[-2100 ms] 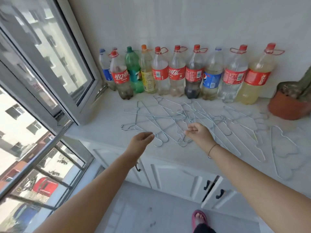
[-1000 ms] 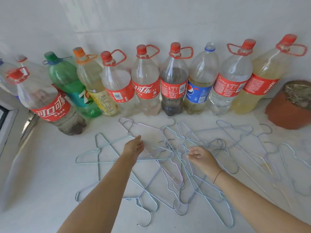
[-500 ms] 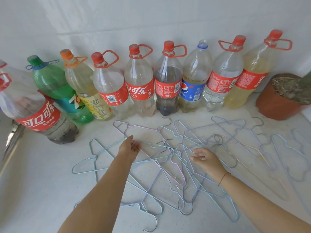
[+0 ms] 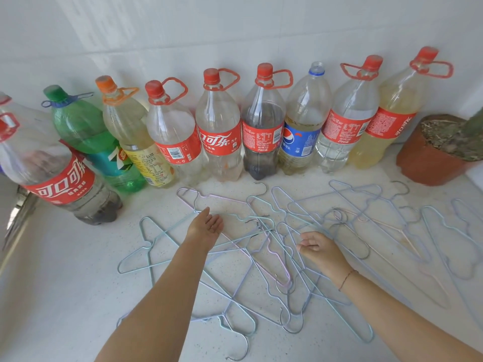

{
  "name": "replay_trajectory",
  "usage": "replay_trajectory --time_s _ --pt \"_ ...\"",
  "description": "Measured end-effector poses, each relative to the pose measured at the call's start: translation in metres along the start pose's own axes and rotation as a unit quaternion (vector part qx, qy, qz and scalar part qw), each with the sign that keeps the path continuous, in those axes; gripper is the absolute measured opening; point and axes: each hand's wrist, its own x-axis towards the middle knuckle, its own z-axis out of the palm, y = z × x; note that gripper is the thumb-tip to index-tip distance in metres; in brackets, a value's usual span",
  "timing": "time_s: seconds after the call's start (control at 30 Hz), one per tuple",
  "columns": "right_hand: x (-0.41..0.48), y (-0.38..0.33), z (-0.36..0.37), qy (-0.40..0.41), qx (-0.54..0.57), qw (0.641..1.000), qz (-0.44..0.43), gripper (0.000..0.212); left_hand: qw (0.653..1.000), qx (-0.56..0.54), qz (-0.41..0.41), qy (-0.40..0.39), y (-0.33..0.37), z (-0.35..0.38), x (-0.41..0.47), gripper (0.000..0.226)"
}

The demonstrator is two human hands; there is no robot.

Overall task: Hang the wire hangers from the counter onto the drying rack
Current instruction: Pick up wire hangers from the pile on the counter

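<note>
On the white speckled stone counter [image 4: 65,283], a loose tangle of thin pale-blue and lilac wire hangers [image 4: 281,283] lies flat, overlapping, with hooks pointing every way. The pile spreads from centre to the right edge, and a few hangers lie more apart on the right. Left hand [image 4: 206,227] is low over the rear-left part of the pile, fingers straight and together, palm turned inward, gripping nothing; whether it touches the wire under it is unclear. Right hand [image 4: 322,250] is over the middle of the tangle, fingers loosely curled with their tips down at the wires, and I cannot tell if it pinches one or only touches. The hands are apart, with several hanger wires between them. A thin dark string bracelet [image 4: 346,279] sits on the right wrist. Behind the hangers a row of large plastic soda bottles [image 4: 218,131] stands against the white tiled wall [image 4: 235,30], most with red labels, red caps and red carry loops. One is a green bottle [image 4: 86,131], one a blue-labelled Pepsi bottle [image 4: 303,121] without a cap, one holds dark liquid, and some hold yellowish liquid. At far right stands a round terracotta plant pot [image 4: 428,163] with dry soil, just beside the last bottle.
</note>
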Motion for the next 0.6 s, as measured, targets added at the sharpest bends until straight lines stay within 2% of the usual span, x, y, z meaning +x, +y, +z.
replay_trajectory --time_s 0.13,0.4,0.47,0.6 --pt "-0.001 -0.001 0.001 0.004 0.001 1.000 0.001 0.025 0.999 -0.006 -0.035 -0.041 -0.001 0.001 -0.004 0.061" --pt "-0.004 -0.003 0.001 0.012 0.012 1.000 -0.002 0.024 0.998 -0.015 -0.033 -0.054 -0.009 0.005 -0.004 0.062" --pt "-0.006 -0.003 0.001 0.011 0.010 1.000 -0.002 0.025 0.998 -0.010 -0.027 -0.058 -0.010 0.005 -0.004 0.057" --pt "-0.008 -0.002 0.000 0.009 0.006 1.000 -0.004 0.027 0.998 -0.011 -0.013 -0.063 -0.007 0.005 -0.012 0.029"
